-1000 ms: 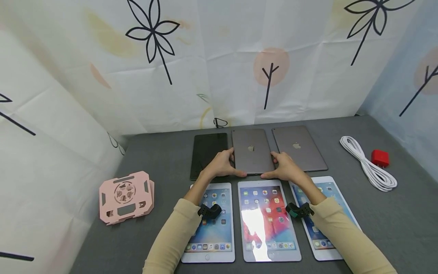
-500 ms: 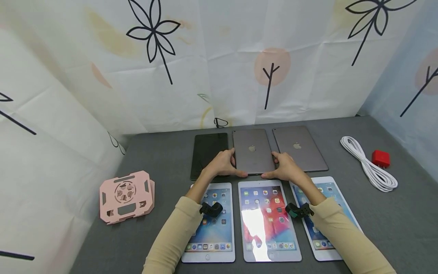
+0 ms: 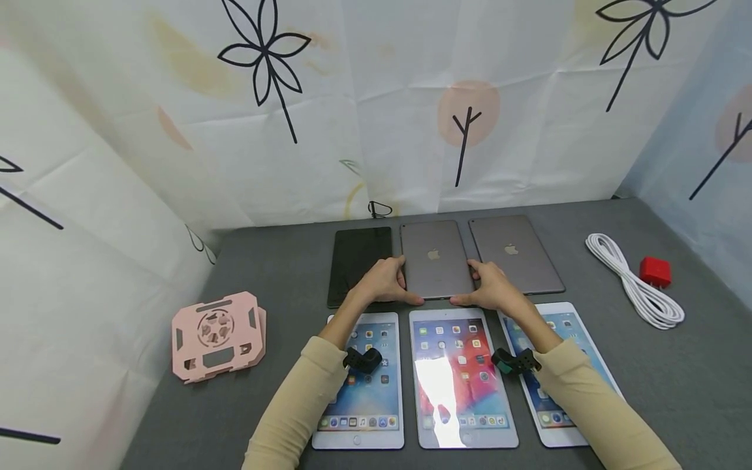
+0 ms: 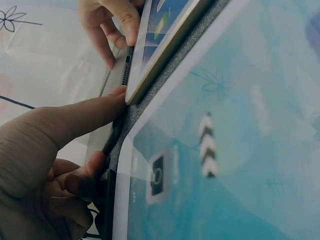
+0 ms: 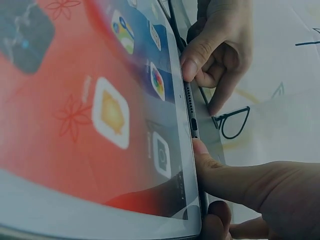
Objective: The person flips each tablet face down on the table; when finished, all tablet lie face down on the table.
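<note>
A grey tablet [image 3: 433, 271] lies back up in the middle of the back row, its apple logo showing. My left hand [image 3: 382, 282] holds its near left corner, thumb along the near edge and fingers at the left side. At the near right corner my right hand [image 3: 489, 287] grips it the same way. In the left wrist view the left thumb [image 4: 92, 117] presses the edge beside the port. The right wrist view shows the right thumb [image 5: 220, 172] on that same edge, close to the charging port [image 5: 194, 125]. The tablet's underside is hidden.
A black tablet [image 3: 352, 261] lies left of it, another grey tablet [image 3: 514, 258] right. Three white tablets with lit screens, left [image 3: 376, 398], middle [image 3: 437, 372] and right [image 3: 570, 365], lie in front. Beyond are a pink case [image 3: 217, 336], white cable [image 3: 634, 281] and red charger [image 3: 654, 271].
</note>
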### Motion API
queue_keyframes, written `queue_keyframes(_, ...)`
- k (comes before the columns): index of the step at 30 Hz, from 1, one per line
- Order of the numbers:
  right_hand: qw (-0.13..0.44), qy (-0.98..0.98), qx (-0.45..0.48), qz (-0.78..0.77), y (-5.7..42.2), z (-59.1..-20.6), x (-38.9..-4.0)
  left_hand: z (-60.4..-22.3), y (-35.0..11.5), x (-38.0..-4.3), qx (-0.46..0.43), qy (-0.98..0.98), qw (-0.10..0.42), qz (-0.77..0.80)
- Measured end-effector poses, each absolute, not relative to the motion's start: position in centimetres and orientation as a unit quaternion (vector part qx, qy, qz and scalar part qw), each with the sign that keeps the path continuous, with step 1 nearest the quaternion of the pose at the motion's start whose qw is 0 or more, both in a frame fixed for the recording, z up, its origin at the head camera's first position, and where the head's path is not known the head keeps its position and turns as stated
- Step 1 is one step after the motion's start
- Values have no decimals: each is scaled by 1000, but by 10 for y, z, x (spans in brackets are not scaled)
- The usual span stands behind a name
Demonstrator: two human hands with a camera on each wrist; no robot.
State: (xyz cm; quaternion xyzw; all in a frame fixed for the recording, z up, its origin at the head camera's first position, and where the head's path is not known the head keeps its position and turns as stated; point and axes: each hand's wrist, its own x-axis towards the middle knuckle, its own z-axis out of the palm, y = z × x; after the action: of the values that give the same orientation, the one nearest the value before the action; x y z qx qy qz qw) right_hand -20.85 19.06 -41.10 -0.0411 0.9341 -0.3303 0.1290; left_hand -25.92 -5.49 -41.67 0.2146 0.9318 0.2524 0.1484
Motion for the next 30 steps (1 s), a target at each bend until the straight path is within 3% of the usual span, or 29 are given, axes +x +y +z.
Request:
queue_keyframes(17,103,934,-58,-336,189,-414,-205,-423,-70,-256,250,898,153,329)
queue_keyframes(30,66,929,-108,-348,170,-398,-202,-421,-123,-244,250,902,95,338)
